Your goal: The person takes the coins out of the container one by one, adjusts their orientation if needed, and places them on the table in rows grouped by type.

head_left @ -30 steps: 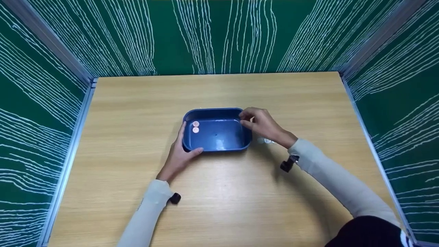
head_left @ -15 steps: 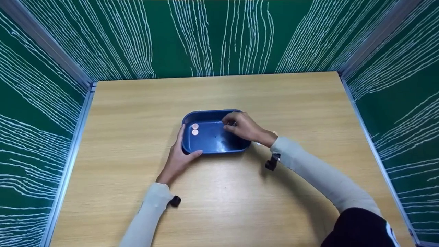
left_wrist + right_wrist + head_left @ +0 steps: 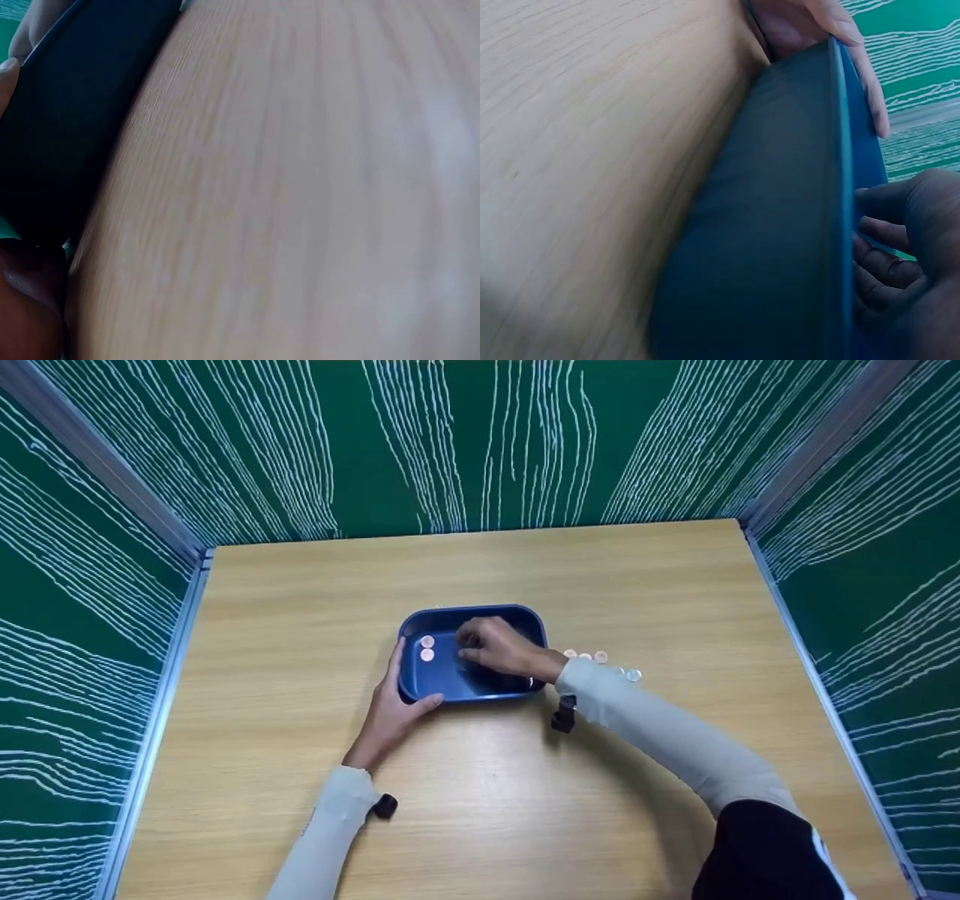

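Observation:
A blue plastic tray (image 3: pixel 442 690) stands on the table, with two copper-coloured coins (image 3: pixel 427 649) in its left part. My left hand (image 3: pixel 390 705) grips the tray's near left corner, thumb over the front rim and fingers along the left side. Inside the tray, over its middle, my right hand (image 3: pixel 495 645) has its fingers curled towards the thumb. In the right wrist view, its fingers (image 3: pixel 881 262) are behind the tray's rim, with the tips partly hidden; I cannot tell whether they pinch a coin.
Several coins (image 3: pixel 601 657), some copper-coloured and some silvery, lie on the table right of the tray, partly covered by my right forearm (image 3: pixel 645 705). Green walls (image 3: pixel 375 450) with white lines enclose the wooden table (image 3: pixel 300 607) at the back and sides.
My right hand has moved left from the tray's right rim to over its middle. Coins that the right arm covered now show on the table. The left hand keeps its grip.

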Motion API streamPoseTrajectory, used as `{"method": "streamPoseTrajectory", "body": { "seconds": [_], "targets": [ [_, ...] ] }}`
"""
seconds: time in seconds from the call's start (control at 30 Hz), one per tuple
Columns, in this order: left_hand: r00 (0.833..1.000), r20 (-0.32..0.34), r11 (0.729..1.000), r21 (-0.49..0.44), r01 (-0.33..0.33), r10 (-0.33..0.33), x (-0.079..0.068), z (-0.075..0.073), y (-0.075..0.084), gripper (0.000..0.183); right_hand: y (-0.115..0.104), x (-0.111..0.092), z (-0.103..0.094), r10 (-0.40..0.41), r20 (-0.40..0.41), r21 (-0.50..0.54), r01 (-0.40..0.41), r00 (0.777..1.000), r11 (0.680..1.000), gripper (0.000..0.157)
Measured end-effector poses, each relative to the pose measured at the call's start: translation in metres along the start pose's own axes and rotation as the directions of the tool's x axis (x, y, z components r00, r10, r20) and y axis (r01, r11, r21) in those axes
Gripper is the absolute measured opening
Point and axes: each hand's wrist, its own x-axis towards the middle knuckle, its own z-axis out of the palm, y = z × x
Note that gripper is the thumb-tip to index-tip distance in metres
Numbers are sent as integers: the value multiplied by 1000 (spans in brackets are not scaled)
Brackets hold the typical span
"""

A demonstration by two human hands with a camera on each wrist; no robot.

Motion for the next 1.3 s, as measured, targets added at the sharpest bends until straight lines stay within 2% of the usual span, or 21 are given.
{"method": "streamPoseTrajectory", "body": {
  "seconds": [0.13, 0.23, 0.47, 0.53, 0.7, 0.8, 0.97, 1.0, 1.1, 1.2, 1.23, 1.3],
  "targets": [
    [1000, 2, 1000, 0, 11, -11, -1, 0, -1, 116, 6, 9, 13, 5, 16, 18, -5, 1000, 1000, 24],
    [1000, 1, 1000, -5, 12, -12, -1, 0, -1, 116, 2, 13, 15, 18, 35, 51, -20, 999, 998, 23],
    [1000, 0, 1000, -11, -2, 2, 1, 0, -1, 116, 8, 22, 30, -12, 30, 55, 11, 999, 998, 24],
    [1000, -2, 1000, -10, -12, 12, 2, 0, -1, 116, 2, 24, 31, -14, 36, 58, 12, 999, 998, 23],
    [999, 0, 999, 6, -35, 35, 2, 0, 0, 116, -19, 29, 30, -18, 57, 36, 16, 998, 999, 16],
    [1000, -3, 999, 14, -30, 30, 2, -1, 0, 116, -24, 32, 33, -17, 64, 8, 17, 998, 1000, 17],
    [1000, -5, 999, 16, -28, 28, 2, -1, -1, 116, -24, 37, 35, -24, 73, -14, 25, 997, 1000, 22],
    [1000, -6, 999, 18, -28, 28, 3, -1, -2, 116, -14, 40, 41, -33, 67, -21, 34, 997, 999, 22],
    [1000, -8, 999, 23, -25, 25, 3, 0, -2, 116, -13, 41, 42, -33, 70, -38, 36, 997, 999, 21],
    [1000, -8, 999, 27, -22, 23, 3, 0, -3, 116, -13, 41, 42, -30, 77, -60, 35, 997, 998, 19],
    [1000, -8, 999, 27, -21, 21, 3, 0, -3, 116, -23, 38, 37, -25, 86, -60, 30, 996, 998, 18],
    [1000, -10, 999, 28, -22, 23, 3, -1, -4, 116, -23, 39, 38, -33, 87, -69, 39, 996, 997, 17]
  ]
}}
